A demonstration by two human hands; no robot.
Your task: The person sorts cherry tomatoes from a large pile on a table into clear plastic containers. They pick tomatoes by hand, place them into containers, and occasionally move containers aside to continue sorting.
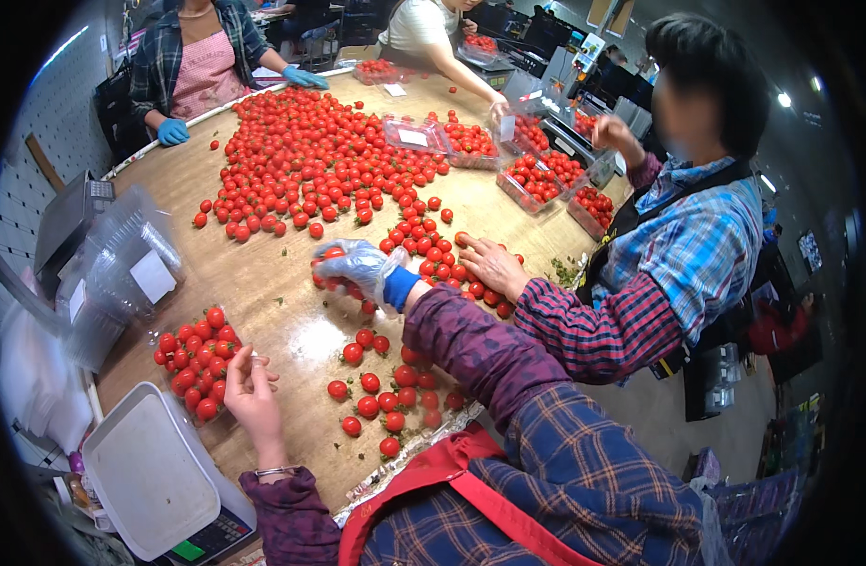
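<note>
My left hand (252, 389) is bare, with a bracelet at the wrist, and is at the right side of a clear plastic punnet of cherry tomatoes (199, 361); whether its fingers grip a small pale thing at their tips I cannot tell. My right hand (355, 272), in a thin clear plastic glove with a blue cuff, is curled over several cherry tomatoes (334, 252), at the edge of the loose ones. Beneath my right forearm lie scattered cherry tomatoes (368, 406) with green stems. A large heap of cherry tomatoes (312, 156) covers the table's far part.
At the lower left stands a weighing scale (153, 470); stacked clear plastic punnets (132, 262) are at the left edge. A co-worker's hand (493, 265) touches tomatoes close to my right hand. Filled punnets (532, 182) stand at the far right. Two more co-workers are across the wooden table (256, 283).
</note>
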